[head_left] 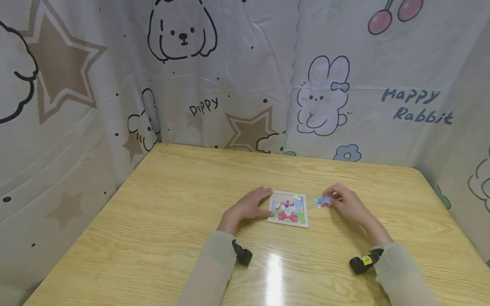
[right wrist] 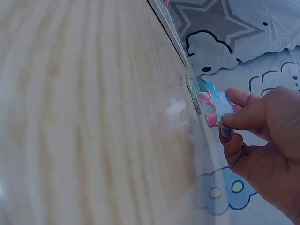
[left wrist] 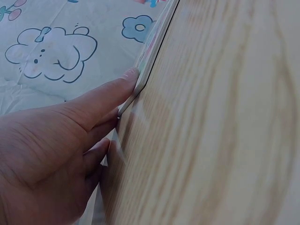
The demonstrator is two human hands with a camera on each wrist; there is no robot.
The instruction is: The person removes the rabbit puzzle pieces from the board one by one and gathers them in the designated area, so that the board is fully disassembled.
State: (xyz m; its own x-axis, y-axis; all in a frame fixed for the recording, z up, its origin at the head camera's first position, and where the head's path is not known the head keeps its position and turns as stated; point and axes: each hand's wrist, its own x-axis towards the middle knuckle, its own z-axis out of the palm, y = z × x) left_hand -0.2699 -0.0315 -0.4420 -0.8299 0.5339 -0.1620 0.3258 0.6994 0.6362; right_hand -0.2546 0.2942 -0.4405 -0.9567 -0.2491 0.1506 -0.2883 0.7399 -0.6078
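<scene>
One square, pale-framed picture puzzle (head_left: 288, 209) lies on the pale wooden worktop (head_left: 172, 221), the left hand (head_left: 248, 205) loosely spread against it. Nearby, the right hand (head_left: 349, 206) pinches one blue-and-pink jigsaw piece (right wrist: 221, 106), its notch clear only in the right wrist view.

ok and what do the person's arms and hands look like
The left hand and right hand are ungloved. The left sleeve and right sleeve are long, plain and pale grey-beige. Black wrist-worn devices show on both sides, the right one with a yellow patch.
</scene>
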